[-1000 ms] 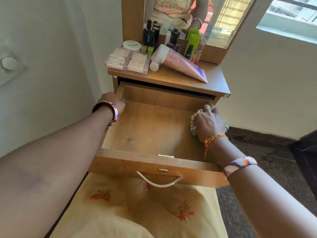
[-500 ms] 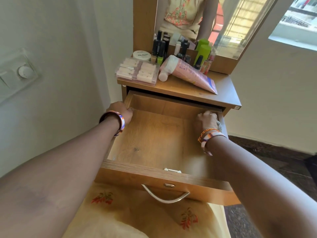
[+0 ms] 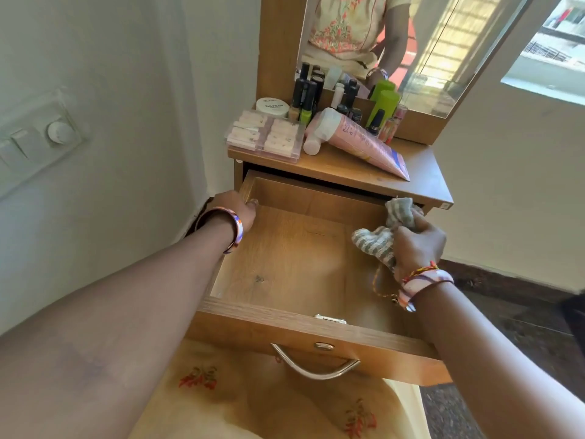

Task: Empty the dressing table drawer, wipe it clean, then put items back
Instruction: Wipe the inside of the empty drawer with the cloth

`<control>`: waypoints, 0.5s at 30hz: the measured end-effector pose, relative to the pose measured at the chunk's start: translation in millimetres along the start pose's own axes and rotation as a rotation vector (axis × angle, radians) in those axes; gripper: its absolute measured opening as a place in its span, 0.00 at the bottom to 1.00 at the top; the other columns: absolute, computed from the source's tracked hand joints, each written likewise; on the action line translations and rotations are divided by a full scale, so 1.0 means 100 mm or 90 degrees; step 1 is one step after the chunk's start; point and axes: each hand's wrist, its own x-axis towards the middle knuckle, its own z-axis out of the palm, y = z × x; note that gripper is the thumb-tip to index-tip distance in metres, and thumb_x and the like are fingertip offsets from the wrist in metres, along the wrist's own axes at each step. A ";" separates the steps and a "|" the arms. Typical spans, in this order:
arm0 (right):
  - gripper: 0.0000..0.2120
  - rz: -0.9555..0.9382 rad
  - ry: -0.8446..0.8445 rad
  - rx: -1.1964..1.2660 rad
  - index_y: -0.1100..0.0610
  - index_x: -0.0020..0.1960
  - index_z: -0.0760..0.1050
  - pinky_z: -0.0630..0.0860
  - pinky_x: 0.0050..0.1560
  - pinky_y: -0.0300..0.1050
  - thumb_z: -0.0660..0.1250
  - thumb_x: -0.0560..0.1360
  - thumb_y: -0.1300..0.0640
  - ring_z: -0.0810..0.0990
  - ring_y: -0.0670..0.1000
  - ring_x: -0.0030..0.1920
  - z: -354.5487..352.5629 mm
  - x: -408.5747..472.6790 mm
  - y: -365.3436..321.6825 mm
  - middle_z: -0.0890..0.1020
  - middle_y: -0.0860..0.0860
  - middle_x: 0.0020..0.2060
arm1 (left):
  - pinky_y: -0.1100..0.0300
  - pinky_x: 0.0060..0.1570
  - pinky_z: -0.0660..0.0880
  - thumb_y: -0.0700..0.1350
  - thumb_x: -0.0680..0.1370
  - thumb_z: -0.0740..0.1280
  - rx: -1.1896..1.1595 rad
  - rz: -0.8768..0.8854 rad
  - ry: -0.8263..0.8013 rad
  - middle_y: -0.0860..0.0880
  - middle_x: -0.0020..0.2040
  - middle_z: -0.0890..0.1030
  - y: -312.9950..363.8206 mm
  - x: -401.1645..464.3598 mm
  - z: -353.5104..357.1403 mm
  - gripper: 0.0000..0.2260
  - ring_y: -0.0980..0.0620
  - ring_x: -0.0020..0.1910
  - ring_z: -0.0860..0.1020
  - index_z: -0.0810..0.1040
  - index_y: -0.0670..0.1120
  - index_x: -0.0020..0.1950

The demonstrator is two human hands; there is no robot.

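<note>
Head view is showing the pulled-out light-brown wooden drawer (image 3: 294, 264) lying bare, its long axis running away from the person beneath the worktop (image 3: 421, 172). The grey-and-white striped cloth (image 3: 378, 239) is hanging over the drawer's far right corner, bunched in the right hand (image 3: 418, 245), whose fingers are clenching it. That hand is nearer the unwiped floor, down and leftward. The left hand (image 3: 237, 213) is gripping the drawer's left wall, arm outstretched. Pink tube (image 3: 364, 141) and bottles are waiting on the worktop.

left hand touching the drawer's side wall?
Touching. Head view shows the left hand wrapped over the drawer at its left wall's top edge, near the back corner, with no gap.
</note>
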 end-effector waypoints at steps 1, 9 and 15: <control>0.23 0.000 0.034 -0.031 0.54 0.60 0.79 0.75 0.62 0.47 0.60 0.68 0.64 0.80 0.57 0.56 0.01 -0.05 -0.09 0.82 0.57 0.52 | 0.49 0.60 0.72 0.53 0.82 0.56 0.001 -0.001 -0.001 0.38 0.64 0.75 0.00 0.00 0.00 0.22 0.37 0.62 0.74 0.70 0.37 0.66; 0.24 0.050 -0.024 -0.310 0.63 0.70 0.63 0.63 0.69 0.47 0.60 0.75 0.64 0.59 0.62 0.71 0.54 -0.26 -0.24 0.50 0.57 0.76 | 0.50 0.57 0.72 0.57 0.81 0.54 -0.005 0.000 0.001 0.39 0.62 0.76 -0.02 0.01 0.02 0.24 0.39 0.60 0.75 0.72 0.38 0.64; 0.26 -0.119 -0.123 -0.434 0.55 0.69 0.65 0.64 0.68 0.49 0.66 0.73 0.64 0.52 0.61 0.73 1.03 -0.47 -0.27 0.57 0.51 0.74 | 0.51 0.53 0.74 0.57 0.81 0.53 -0.015 0.002 0.009 0.39 0.59 0.78 -0.03 0.05 0.04 0.25 0.40 0.57 0.77 0.73 0.38 0.62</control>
